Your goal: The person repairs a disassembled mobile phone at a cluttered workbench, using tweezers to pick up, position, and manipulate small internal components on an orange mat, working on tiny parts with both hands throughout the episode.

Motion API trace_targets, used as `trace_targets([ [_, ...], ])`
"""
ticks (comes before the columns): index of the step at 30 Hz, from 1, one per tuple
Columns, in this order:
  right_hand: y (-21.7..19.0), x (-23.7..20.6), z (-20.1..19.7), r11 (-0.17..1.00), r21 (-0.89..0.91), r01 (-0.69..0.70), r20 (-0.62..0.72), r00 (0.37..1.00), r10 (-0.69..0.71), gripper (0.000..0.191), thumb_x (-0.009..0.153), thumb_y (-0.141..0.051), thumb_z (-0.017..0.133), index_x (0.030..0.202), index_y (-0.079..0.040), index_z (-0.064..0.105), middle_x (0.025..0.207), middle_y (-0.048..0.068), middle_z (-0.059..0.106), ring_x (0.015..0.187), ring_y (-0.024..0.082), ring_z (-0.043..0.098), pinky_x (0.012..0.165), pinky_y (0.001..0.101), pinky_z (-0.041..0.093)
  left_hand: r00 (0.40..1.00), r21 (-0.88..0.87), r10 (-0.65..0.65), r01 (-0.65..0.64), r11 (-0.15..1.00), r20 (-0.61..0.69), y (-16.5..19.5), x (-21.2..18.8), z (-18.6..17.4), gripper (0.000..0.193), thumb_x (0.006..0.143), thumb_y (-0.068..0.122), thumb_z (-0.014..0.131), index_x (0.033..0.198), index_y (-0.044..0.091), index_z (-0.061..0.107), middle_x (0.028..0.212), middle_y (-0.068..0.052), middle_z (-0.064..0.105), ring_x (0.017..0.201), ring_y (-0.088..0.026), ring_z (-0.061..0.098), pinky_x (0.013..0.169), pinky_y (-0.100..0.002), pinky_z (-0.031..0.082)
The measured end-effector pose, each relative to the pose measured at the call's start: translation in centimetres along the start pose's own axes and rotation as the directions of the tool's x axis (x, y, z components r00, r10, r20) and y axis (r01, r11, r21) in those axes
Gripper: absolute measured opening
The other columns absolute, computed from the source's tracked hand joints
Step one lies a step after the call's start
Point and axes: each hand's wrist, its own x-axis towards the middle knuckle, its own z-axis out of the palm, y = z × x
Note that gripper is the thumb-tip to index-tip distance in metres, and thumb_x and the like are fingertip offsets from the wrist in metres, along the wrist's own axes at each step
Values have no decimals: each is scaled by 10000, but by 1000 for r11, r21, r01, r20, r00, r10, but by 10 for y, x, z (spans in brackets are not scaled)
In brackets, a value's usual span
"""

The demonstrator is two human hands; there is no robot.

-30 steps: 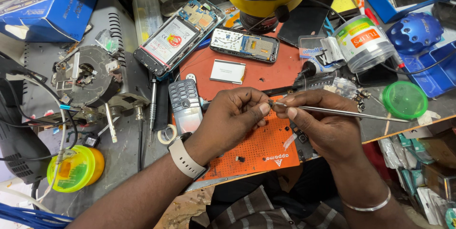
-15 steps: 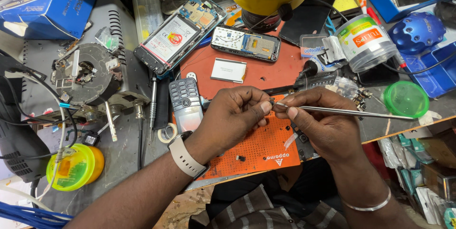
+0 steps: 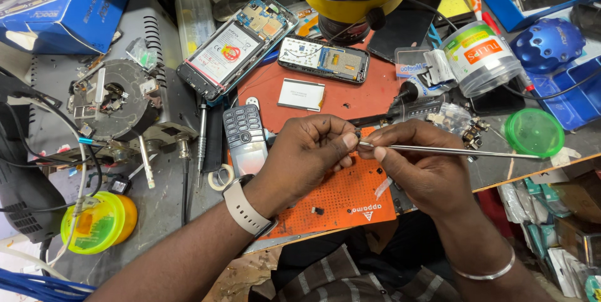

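Both hands meet over the orange work mat [image 3: 341, 195], which serves as the landmark here. The left hand [image 3: 307, 155], with a pale watch strap on its wrist, pinches its thumb and forefinger together just above the mat's upper edge. The right hand [image 3: 419, 167], with a metal bangle on its wrist, grips a pair of long thin metal tweezers [image 3: 451, 150] between thumb and fingers; the shaft runs out to the right past the mat's edge, and its tip meets the left fingertips. Something tiny seems to sit at that meeting point, but it is too small to make out.

A grey keypad phone [image 3: 244, 136] lies just beside the mat's upper left corner, touching the left hand's thumb side. A small dark chip [image 3: 318, 210] lies on the mat near its lower edge. Beyond the mat's top edge, on a red mat [image 3: 369, 98], lie a white rectangular battery [image 3: 301, 94] and an opened small phone board [image 3: 323, 59]. A larger opened smartphone [image 3: 238, 48] lies tilted up and left of it. A green lid [image 3: 534, 132] rests well to the right of the orange mat, and a yellow-green tape roll [image 3: 97, 222] sits well to its left.
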Motion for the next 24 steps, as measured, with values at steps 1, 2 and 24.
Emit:
trace_targets([
  [1,1,0,0,1000,30,9,-6,1000,-9,97,971,34,673,1063,62,664,1087,179,730,1019,228,757,948,344,641,1000,8,-5,6,1000,-5,0,-1,0,177,989,151,672,1062,-5,712,794,-29,706,686,-60,643,580,-192,506],
  [2,2,0,0,997,71,14,-25,1000,-12,100,969,43,671,1067,62,660,1093,180,725,1028,235,759,955,353,642,1000,18,-17,17,1000,-15,0,-2,1,178,985,152,673,1064,-2,713,788,-28,703,682,-58,640,574,-191,502],
  [24,1,-1,-1,999,26,44,-32,999,-44,159,966,31,682,1117,75,657,1092,199,746,1026,239,764,946,347,645,998,-46,-59,58,997,-16,4,2,-3,178,976,174,708,995,2,748,782,-54,720,664,-73,649,564,-197,494],
])
